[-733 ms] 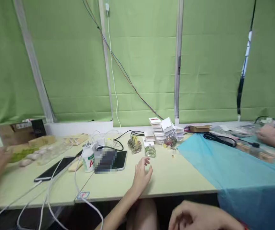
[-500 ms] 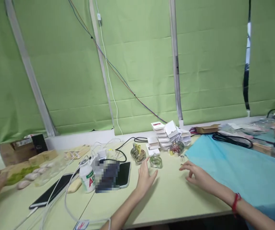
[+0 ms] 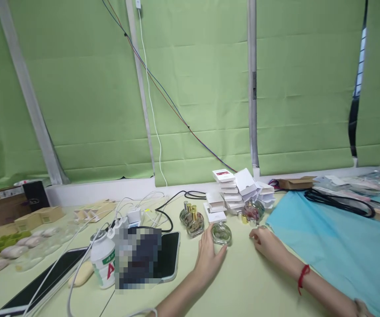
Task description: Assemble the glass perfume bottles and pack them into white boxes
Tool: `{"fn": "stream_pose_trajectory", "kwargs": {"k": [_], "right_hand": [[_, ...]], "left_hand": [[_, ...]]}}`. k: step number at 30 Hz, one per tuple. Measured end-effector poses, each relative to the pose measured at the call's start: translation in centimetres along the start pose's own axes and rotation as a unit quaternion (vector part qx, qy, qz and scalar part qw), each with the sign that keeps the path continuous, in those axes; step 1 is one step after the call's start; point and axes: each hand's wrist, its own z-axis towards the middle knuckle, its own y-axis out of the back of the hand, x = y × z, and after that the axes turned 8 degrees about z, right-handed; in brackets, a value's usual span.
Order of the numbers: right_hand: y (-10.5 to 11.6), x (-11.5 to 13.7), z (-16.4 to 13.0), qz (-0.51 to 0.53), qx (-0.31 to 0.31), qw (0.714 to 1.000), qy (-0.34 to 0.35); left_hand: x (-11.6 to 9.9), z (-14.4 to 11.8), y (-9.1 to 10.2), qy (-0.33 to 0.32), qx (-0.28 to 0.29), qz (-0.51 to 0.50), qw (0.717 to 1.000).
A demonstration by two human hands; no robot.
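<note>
My left hand (image 3: 209, 257) rests on the pale green table (image 3: 243, 286), fingers apart and curved round the left side of a round clear glass bottle (image 3: 222, 233); the thumb lies just under it. My right hand (image 3: 265, 242), with a red string on its wrist, lies to the bottle's right with loosely bent fingers, next to a small clear cap (image 3: 262, 227). I see nothing held in either hand. Two gold-capped bottles (image 3: 191, 218) stand just behind my left hand. A pinkish bottle (image 3: 252, 211) sits by a pile of small white boxes (image 3: 238, 189).
A phone (image 3: 169, 255), a blurred patch, a white green-labelled bottle (image 3: 102, 264) and white cables (image 3: 77, 259) crowd the left. A dark tablet (image 3: 41, 284) lies near the front left. A blue plastic sheet (image 3: 329, 246) with a black cable (image 3: 342, 203) covers the right. Green blinds behind.
My right hand came up from below the table edge onto the table. Both hands moved forward to the clear bottle. The other people's hands at the far left and right are out of view.
</note>
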Motion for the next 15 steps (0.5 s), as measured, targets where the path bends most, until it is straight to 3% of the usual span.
{"fn": "stream_pose_trajectory", "kwargs": {"k": [5, 9, 12, 15], "right_hand": [[-0.2, -0.2, 0.5, 0.018, -0.008, 1.0, 0.0], [0.7, 1.1, -0.6, 0.088, -0.065, 0.994, 0.03], [3.6, 3.5, -2.5, 0.183, -0.159, 0.964, 0.111], [7.9, 6.1, -5.0, 0.247, -0.28, 0.912, 0.173]], "left_hand": [[0.0, 0.0, 0.0, -0.017, -0.036, 0.041, 0.998], [-2.0, -1.6, 1.0, -0.134, -0.041, 0.105, 0.985], [-4.1, -5.6, 2.1, -0.247, -0.015, 0.112, 0.962], [-5.7, -11.6, 3.1, -0.285, 0.009, 0.081, 0.955]]}}
